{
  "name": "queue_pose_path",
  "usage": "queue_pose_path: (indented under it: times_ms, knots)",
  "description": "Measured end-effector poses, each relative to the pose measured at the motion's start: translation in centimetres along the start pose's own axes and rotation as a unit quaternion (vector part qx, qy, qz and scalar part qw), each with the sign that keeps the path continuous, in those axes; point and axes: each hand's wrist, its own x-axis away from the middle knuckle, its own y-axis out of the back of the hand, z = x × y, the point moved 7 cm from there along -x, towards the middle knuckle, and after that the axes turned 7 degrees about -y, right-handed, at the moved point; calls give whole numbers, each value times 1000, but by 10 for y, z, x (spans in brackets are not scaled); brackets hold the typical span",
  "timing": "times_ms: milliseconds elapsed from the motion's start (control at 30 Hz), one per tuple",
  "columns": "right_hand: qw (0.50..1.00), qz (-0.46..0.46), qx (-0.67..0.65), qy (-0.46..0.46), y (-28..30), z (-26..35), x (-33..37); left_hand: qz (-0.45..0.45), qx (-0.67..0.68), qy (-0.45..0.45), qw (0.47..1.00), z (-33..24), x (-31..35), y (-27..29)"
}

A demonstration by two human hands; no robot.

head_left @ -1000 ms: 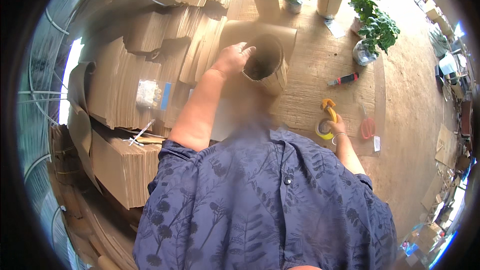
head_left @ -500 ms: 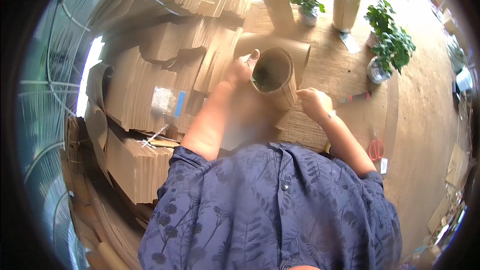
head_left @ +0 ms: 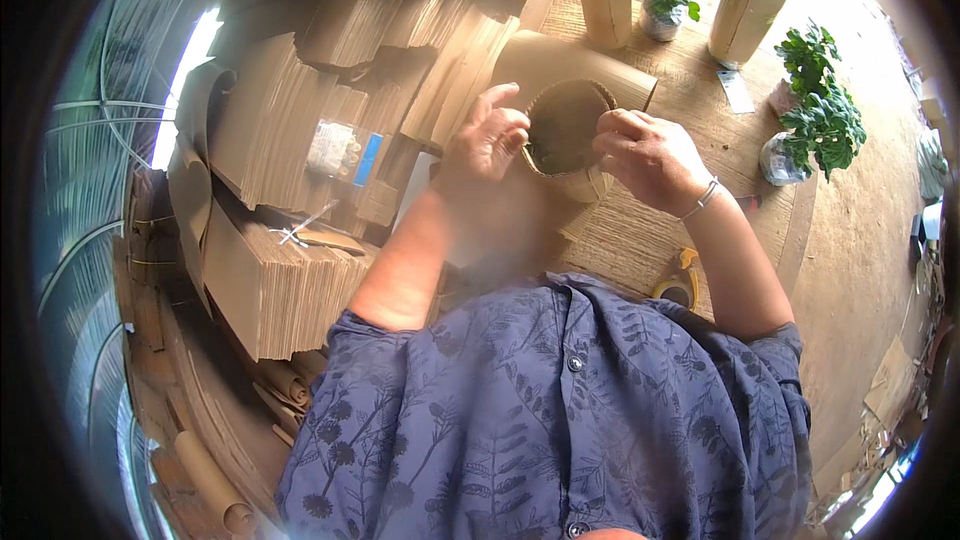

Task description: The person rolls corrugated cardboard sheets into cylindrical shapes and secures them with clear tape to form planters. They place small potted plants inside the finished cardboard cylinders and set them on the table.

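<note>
A round brown cardboard tube stands in front of me, its open top tilted toward me. Its inside is shadowy, with some faint green low down. My right hand is closed at the tube's right rim, thumb and fingers pinched on the edge. At the left rim is my left hand, fingers bent and spread, the tips at or very close to the edge. Behind the tube lies a larger rolled cardboard sheet.
Stacked cardboard sheets fill the left. Two upright cardboard tubes, one of them tall, and potted leafy plants stand on the wooden table at the back and right. A yellow tape dispenser lies by my right forearm.
My right hand has risen from beside the tube's wall to its right rim. My left hand's grip has loosened. The yellow dispenser has come into view; my right arm now covers the red-handled scissors.
</note>
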Motion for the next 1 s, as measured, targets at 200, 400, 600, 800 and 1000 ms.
queue_pose_path:
  times_ms: [200,400,600,800,1000]
  knots:
    - [1000,12,-10,7,-6,12,-7,224,-356,-137,897,-34,-14,-8]
    - [1000,29,-8,9,-9,6,-7,311,-360,10,879,-19,-9,-12]
    - [998,43,-4,35,-8,12,-12,313,-287,81,902,-8,-4,-12]
    - [997,69,10,34,-8,8,-14,216,-198,32,956,-35,-19,18]
    - [994,101,22,30,-8,11,-17,291,-290,-22,912,-38,-18,-9]
